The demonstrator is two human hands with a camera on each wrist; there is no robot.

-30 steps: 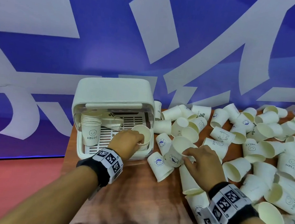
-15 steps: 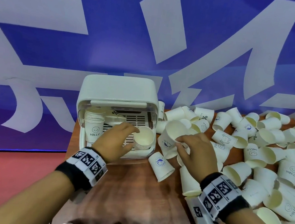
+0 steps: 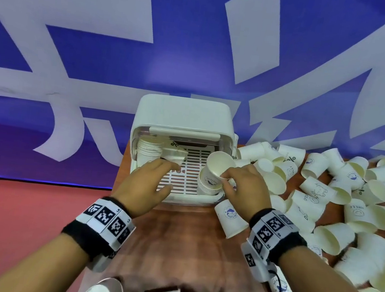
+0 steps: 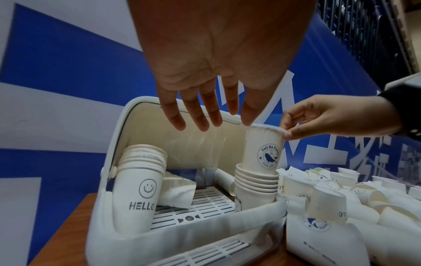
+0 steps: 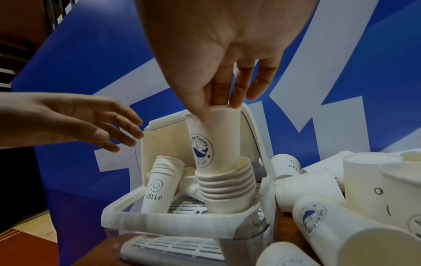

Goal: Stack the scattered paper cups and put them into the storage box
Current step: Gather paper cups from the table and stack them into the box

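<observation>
Pinching the white whale-print paper cup [image 4: 265, 151] at its rim, the right hand [image 3: 245, 188] should seat it straight into the nested stack of white paper cups [image 4: 256, 181] in the white plastic storage box [image 3: 183, 115], while the left hand [image 3: 151, 179] hovers with an empty, wide grip.

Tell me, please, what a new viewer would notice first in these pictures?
First, the right hand pinching the rim of a white paper cup with a blue whale logo, lowering it into the right-hand stack of cups inside the open white plastic storage box. Then the big pile of scattered white paper cups right of the box.
</observation>
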